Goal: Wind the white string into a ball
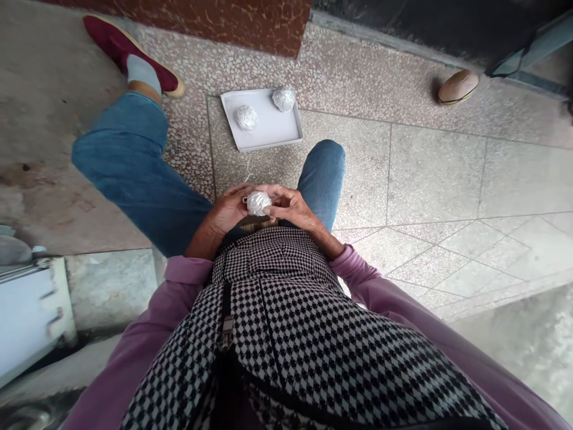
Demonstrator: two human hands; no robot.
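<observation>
Shallow white tray (270, 129) on the speckled floor (362, 170), one white string ball (246, 117) inside toward the left, another ball (283, 100) in the far right corner, a third ball (258, 203) outside, clamped between left hand (227, 210) and right hand (293, 209).

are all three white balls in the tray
No, one white ball is held between the left hand and the right hand, outside the tray.
</observation>
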